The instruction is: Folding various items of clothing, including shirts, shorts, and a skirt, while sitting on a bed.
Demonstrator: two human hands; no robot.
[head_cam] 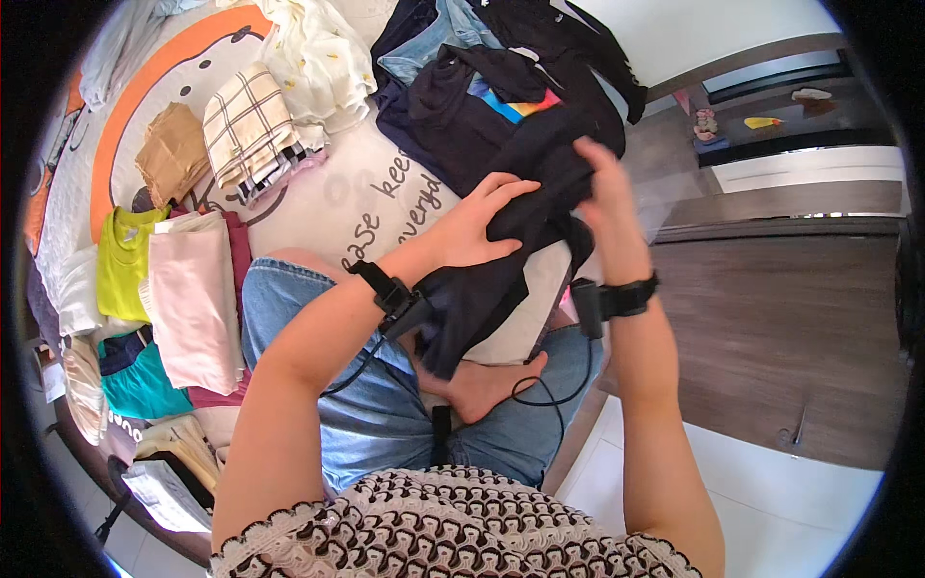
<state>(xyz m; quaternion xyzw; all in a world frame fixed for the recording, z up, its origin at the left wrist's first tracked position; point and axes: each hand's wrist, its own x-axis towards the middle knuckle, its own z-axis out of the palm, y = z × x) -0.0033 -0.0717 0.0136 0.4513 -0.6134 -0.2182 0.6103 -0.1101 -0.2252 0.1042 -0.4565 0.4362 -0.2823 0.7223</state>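
Observation:
A black cloth garment (549, 188) lies bunched before me, one dark end hanging down over my lap. Spread across its left side is my left hand (484, 224), thumb and fingers apart on the fabric. My right hand (611, 191) is motion-blurred at the garment's right edge; its grip on the cloth is unclear. Just beyond lies a heap of dark clothes (448, 123), including a piece with a rainbow-coloured print (513, 105) and some light blue denim (441, 32).
Left on the printed bedding (340, 180) sit a folded pink cloth (195, 303), a lime-green top (130, 267), a teal garment (144, 376), a checked stack (249, 134) and a brown cloth (173, 152). A dark wooden cabinet (773, 332) stands right, above the white tiled floor (780, 498).

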